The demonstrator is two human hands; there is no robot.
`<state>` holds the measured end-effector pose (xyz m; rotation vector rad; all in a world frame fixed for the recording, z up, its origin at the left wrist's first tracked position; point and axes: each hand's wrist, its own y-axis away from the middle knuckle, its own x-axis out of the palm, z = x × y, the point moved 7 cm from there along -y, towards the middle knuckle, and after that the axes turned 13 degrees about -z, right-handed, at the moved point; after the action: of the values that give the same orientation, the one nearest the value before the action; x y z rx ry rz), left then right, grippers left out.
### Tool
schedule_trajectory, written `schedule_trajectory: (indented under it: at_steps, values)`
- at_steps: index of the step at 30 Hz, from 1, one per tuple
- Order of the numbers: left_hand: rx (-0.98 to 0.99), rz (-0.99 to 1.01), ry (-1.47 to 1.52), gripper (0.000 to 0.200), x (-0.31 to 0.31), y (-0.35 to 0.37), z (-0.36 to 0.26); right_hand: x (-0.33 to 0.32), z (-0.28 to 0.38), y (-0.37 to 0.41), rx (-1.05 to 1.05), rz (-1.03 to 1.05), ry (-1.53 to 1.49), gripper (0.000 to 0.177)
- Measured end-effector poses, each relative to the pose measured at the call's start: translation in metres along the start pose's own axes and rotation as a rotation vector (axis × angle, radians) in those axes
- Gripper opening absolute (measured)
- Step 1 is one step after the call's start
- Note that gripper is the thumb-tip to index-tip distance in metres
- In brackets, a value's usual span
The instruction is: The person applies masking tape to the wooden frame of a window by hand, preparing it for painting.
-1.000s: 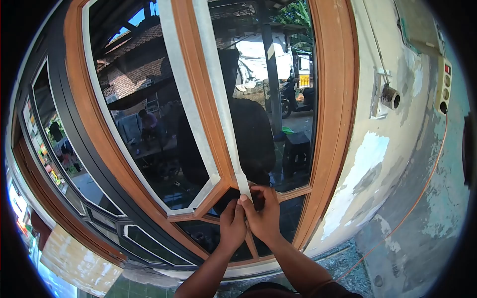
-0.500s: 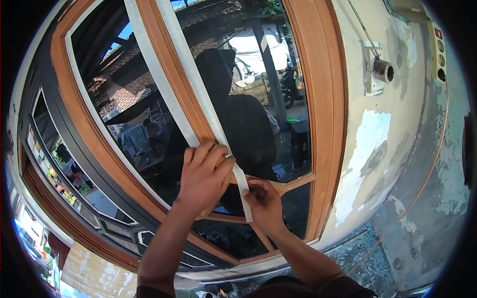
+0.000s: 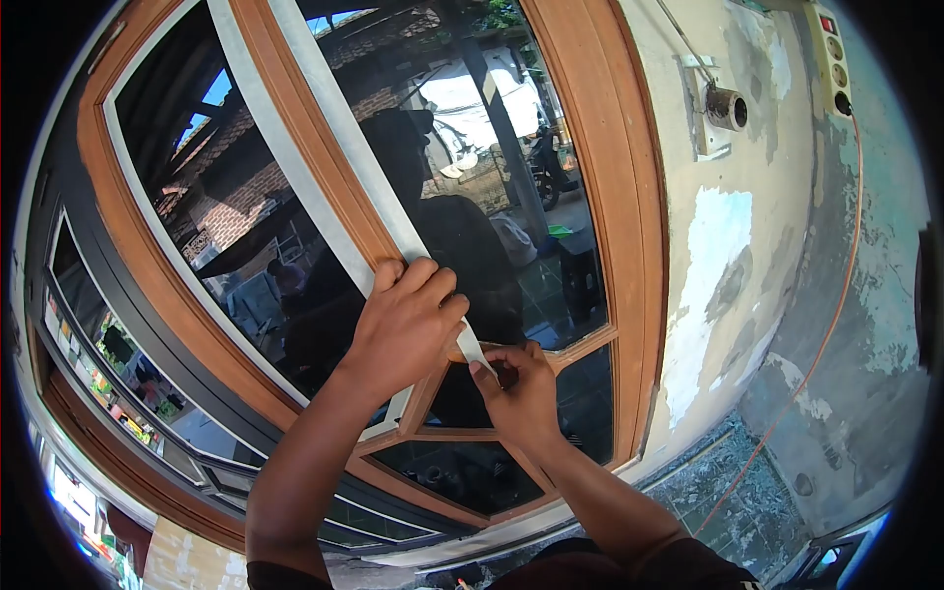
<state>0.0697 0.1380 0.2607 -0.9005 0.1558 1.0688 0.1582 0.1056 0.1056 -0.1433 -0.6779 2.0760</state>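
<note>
A strip of white masking tape (image 3: 470, 346) runs along the edge of the brown wooden bar (image 3: 313, 126) beside dark window glass (image 3: 467, 251). My left hand (image 3: 408, 320) lies over the bar and tape, fingers curled and pressed down on them. Below it the tape comes away as a short loose length toward my right hand (image 3: 523, 391), which pinches it between thumb and fingers. The tape's lower tip is hidden in that hand. Just behind my hands, several wooden bars meet at an angle around smaller panes.
White tape strips (image 3: 270, 108) also edge the neighbouring pane. To the right stand a peeling wall (image 3: 723, 265), a protruding pipe stub (image 3: 728, 108) and a power strip (image 3: 834, 61) with an orange cable (image 3: 831, 344) hanging down. A dark-framed window (image 3: 128, 339) is at the left.
The view has shifted, so the window sits further left and up. My right hand has closed over the tape's hanging end, which showed below its fingers before. My left hand still presses the bar.
</note>
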Motion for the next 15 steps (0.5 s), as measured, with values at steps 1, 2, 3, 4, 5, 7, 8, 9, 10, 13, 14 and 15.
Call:
schedule_trajectory:
  at_steps: [1,2,3,4,5,7,8,9,10,13,14,15]
  values:
    - [0.010,0.002,0.000,0.019,-0.001,-0.001,0.000,-0.002,0.006,-0.005,-0.017,-0.003,0.016,0.025]
    - [0.021,0.004,0.001,0.020,-0.002,-0.001,0.001,-0.003,0.008,-0.009,-0.006,-0.029,0.018,0.024]
    - [0.030,0.005,0.006,0.020,-0.003,-0.001,0.001,-0.004,0.009,-0.013,0.007,-0.053,0.021,0.023]
    - [0.039,0.004,0.009,0.021,-0.002,-0.001,0.001,-0.005,0.010,-0.015,0.019,-0.078,0.023,0.022]
    - [0.046,0.002,0.012,0.021,-0.002,-0.002,0.001,-0.003,0.010,-0.017,0.011,-0.086,0.006,0.021]
    - [0.048,0.008,0.015,0.021,-0.003,-0.002,0.002,0.003,0.010,-0.019,-0.004,-0.099,-0.026,0.021]
    - [0.049,0.012,0.015,0.022,-0.003,-0.002,0.002,0.005,0.011,-0.019,-0.005,-0.105,-0.004,0.021]
    - [0.054,0.007,0.008,0.022,-0.003,-0.003,0.003,0.008,0.012,-0.019,-0.007,-0.112,0.018,0.021]
    - [0.060,0.004,0.003,0.022,-0.003,-0.003,0.003,0.010,0.012,-0.018,-0.007,-0.119,0.040,0.021]
    - [0.065,0.010,0.009,0.023,-0.001,-0.003,0.004,0.017,0.009,-0.017,0.082,-0.120,0.007,0.021]
    - [0.065,0.017,0.016,0.023,0.000,-0.002,0.004,0.018,0.007,-0.019,0.085,-0.116,0.010,0.021]
    - [0.071,0.022,-0.001,0.023,0.001,-0.002,0.004,0.019,0.003,-0.021,0.087,-0.111,0.013,0.021]
